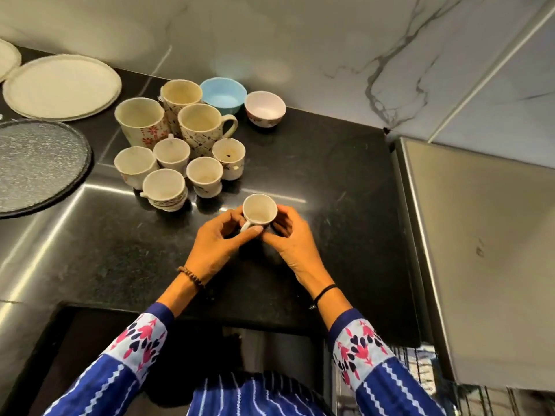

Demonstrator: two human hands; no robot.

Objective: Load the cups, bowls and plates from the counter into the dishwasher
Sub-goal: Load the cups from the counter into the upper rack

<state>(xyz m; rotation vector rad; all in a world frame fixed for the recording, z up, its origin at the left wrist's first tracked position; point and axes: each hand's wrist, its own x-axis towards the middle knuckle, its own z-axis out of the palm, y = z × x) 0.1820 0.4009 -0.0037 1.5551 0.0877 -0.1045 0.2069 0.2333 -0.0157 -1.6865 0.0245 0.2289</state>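
A small white teacup (pixel 259 208) is held upright just above the black counter (pixel 330 181). My left hand (pixel 220 238) pinches it at the handle side and my right hand (pixel 288 235) curls round its other side. Behind it stand several small cups (pixel 204 175) and three tall patterned mugs (pixel 199 123). A blue bowl (pixel 222 94) and a white patterned bowl (pixel 265 107) sit at the back. A cream plate (pixel 61 85) and a dark speckled plate (pixel 36 163) lie at the left.
A marble wall rises behind the counter. A tall steel appliance side (pixel 480 250) bounds the counter on the right. Wire rack bars (pixel 420 373) show at the lower right below the counter edge. Part of another cream plate (pixel 7 57) peeks in at the far left.
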